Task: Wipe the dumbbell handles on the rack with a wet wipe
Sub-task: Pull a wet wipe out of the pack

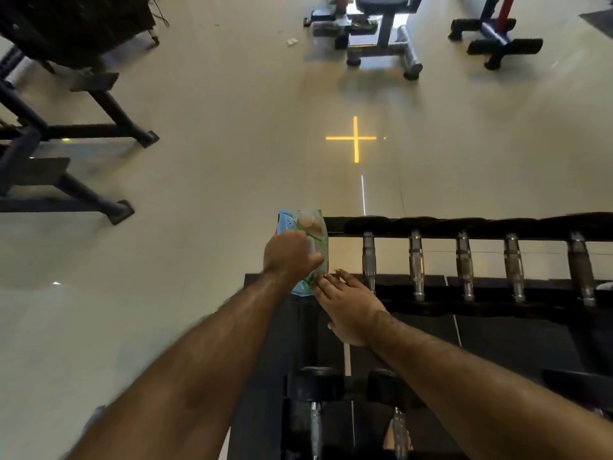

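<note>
Barely started — the left hand [292, 254] grips the wipes pack [306, 249] just left of the rack [497, 310], right hand's fingertips [323, 282] touch its near end, fingers straight — handles [416, 263] all unwiped.
</note>
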`<action>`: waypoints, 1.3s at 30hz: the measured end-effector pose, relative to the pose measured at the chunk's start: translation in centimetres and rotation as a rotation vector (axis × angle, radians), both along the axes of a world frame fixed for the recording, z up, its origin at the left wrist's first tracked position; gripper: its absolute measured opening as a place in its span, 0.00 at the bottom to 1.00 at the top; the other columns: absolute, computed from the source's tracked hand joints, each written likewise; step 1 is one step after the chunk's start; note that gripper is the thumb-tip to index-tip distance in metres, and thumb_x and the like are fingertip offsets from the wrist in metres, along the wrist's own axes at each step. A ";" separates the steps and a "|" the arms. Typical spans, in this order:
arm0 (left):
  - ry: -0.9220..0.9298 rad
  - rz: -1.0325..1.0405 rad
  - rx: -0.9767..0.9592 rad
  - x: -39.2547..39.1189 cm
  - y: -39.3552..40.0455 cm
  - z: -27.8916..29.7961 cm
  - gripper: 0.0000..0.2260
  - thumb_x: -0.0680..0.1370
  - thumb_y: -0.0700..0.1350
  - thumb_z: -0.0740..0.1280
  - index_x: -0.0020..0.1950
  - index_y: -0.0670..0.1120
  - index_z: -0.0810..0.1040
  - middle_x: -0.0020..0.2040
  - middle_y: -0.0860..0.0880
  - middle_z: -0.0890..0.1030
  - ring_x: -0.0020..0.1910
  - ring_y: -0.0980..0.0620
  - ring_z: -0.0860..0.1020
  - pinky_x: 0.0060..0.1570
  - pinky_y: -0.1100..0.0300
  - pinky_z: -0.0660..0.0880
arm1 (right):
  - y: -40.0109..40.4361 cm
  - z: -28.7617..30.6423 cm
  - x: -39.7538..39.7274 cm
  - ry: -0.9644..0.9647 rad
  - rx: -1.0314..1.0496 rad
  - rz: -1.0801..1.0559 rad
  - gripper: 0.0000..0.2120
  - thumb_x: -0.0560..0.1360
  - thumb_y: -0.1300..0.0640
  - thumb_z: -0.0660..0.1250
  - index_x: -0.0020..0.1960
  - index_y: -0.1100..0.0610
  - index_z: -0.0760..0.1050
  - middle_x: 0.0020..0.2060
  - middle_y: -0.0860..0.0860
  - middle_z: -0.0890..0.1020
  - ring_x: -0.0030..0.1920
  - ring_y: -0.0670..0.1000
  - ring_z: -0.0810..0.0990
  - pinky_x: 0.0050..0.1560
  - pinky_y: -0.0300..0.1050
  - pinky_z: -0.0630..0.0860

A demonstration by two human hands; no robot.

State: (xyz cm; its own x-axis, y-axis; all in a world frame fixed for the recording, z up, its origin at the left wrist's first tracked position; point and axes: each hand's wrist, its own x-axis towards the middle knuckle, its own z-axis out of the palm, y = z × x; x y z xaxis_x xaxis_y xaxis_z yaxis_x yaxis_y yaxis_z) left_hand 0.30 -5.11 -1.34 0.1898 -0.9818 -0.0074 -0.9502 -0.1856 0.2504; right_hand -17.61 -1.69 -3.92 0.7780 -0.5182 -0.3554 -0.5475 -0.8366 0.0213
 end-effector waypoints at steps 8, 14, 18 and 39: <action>0.121 0.035 -0.033 1.1 0.8 0.3 0.15 0.75 0.53 0.69 0.31 0.47 0.76 0.28 0.52 0.75 0.26 0.53 0.72 0.29 0.64 0.62 | -0.6 -0.5 0.2 -0.010 0.015 0.014 0.42 0.83 0.47 0.67 0.88 0.57 0.47 0.87 0.57 0.53 0.87 0.58 0.50 0.83 0.57 0.39; 0.280 0.325 -0.125 4.0 2.8 -0.1 0.07 0.78 0.44 0.66 0.42 0.45 0.80 0.39 0.47 0.81 0.38 0.42 0.79 0.35 0.57 0.67 | -1.0 0.3 0.4 -0.029 -0.015 0.048 0.39 0.84 0.45 0.66 0.87 0.57 0.52 0.86 0.57 0.57 0.86 0.58 0.54 0.84 0.59 0.40; 0.269 0.305 -0.212 6.0 5.1 -2.5 0.26 0.78 0.36 0.66 0.76 0.46 0.73 0.74 0.44 0.75 0.68 0.41 0.75 0.67 0.44 0.74 | -1.3 0.7 0.7 -0.083 -0.008 0.035 0.35 0.84 0.45 0.66 0.86 0.56 0.60 0.84 0.56 0.65 0.84 0.57 0.61 0.86 0.61 0.46; -0.179 -0.076 0.062 3.4 8.5 -4.7 0.21 0.83 0.57 0.64 0.75 0.54 0.74 0.80 0.46 0.69 0.80 0.41 0.64 0.72 0.29 0.60 | -4.1 0.9 8.1 -0.567 -0.003 -0.712 0.11 0.80 0.47 0.74 0.52 0.55 0.82 0.53 0.52 0.85 0.52 0.51 0.83 0.55 0.49 0.83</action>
